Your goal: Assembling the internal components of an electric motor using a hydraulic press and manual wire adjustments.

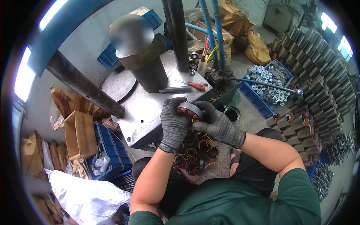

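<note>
Left hand (pixel 174 125) and right hand (pixel 221 125), gloved, grip one stator (pixel 190 108) between them by the worktop's (pixel 150 112) near edge, any lettering on it unreadable; screwdriver (pixel 197 86) and bar (pixel 175 90) lie on the worktop, other stators (pixel 212 152) on the floor (pixel 222 162) before it.

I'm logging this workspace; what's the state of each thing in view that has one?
Left hand: gloved, gripping the metal ring
Right hand: gloved, gripping the metal ring
Metal ring: held up between both hands
Screwdriver: lying on the metal table
Dark bar: lying beside the screwdriver
Cardboard box: open
Blue crate at right: open, heaped with metal wheels
Metal tubes: stacked
</note>
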